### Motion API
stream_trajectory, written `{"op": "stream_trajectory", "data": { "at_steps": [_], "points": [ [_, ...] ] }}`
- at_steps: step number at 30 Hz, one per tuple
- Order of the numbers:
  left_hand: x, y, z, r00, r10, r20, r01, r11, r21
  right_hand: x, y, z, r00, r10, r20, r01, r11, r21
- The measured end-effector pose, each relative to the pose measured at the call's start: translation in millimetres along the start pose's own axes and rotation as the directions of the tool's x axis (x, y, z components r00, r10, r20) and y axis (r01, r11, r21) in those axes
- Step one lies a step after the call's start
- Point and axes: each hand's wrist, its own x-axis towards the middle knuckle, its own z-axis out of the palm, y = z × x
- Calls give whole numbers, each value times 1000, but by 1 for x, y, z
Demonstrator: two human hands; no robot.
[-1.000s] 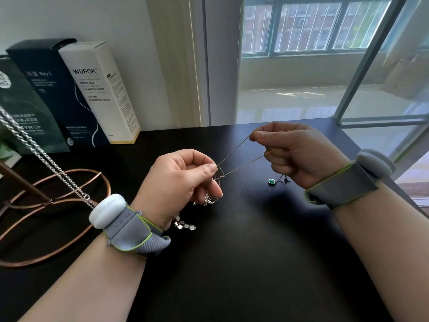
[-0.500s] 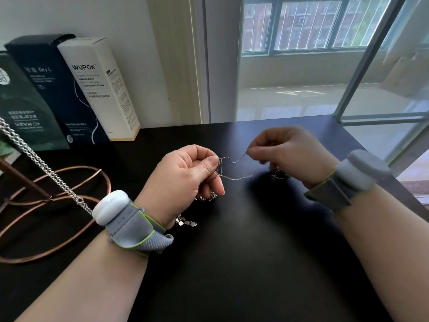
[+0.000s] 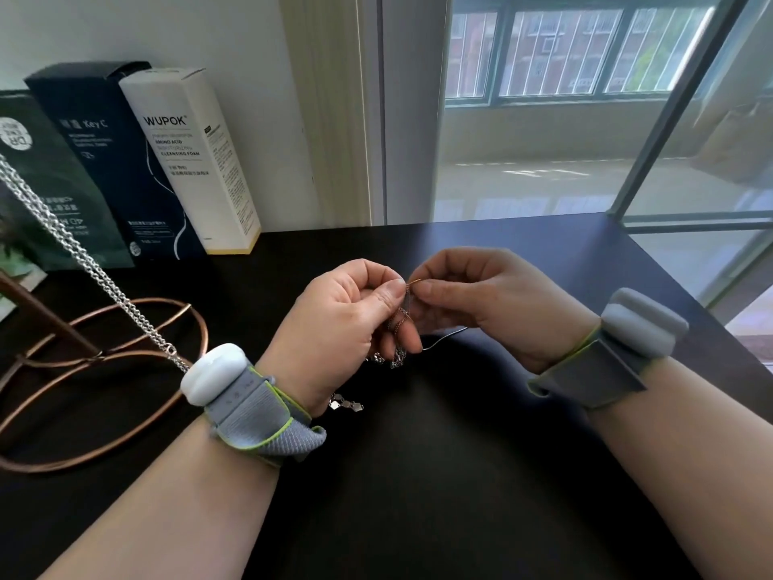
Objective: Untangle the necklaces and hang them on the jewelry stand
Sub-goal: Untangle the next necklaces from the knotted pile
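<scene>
black table (image 3: 439,475) runs up to a pale wall and a big window, and your two hands meet above its middle. your left hand (image 3: 339,328) is curled closed, thumb and forefinger pinching the tangled necklaces (image 3: 400,322); the thin twisted strands run down between its fingers and a bunch of silver links hangs just under them, with a short piece of flat diamond-shaped links (image 3: 347,404) showing beside that wrist. your right hand (image 3: 489,303) is closed too, thumb and forefinger nipping a fine strand right against the left fingertips, so the hands nearly touch; a thin loop of chain trails below it toward the tangle. left of the tangle, the copper wire jewelry stand (image 3: 100,349) sits on the table, and a silver chain (image 3: 83,257) hangs slanting across it, down behind your left wristband (image 3: 251,408). behind the stand, three cartons lean on the wall, the white box (image 3: 192,161) nearest the window.
</scene>
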Motion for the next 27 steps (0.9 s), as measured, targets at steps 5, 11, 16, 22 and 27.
{"op": "stream_trajectory", "data": {
  "at_steps": [5, 11, 16, 22, 27],
  "points": [
    [-1, 2, 0, 1000, -26, -6, 26, 999, -33, -2, -2, 2, 998, 44, 33, -46, 997, 66],
    [0, 0, 0, 999, -38, -8, 38, 998, 48, -1, -2, -3, 1000, -13, -25, 13, 1000, -18],
    [-2, 0, -1, 1000, -28, 3, 28, 996, 81, 0, -3, -7, 999, -34, -37, 32, 999, -37],
    [-2, -2, -3, 999, 4, -41, 1, 993, 115, 0, -4, -10, 995, -42, -90, 45, 998, 32],
    [-3, 1, -2, 1000, 15, -21, -13, 993, 115, 0, -5, -13, 994, -18, -111, 29, 994, 104]
  ]
}}
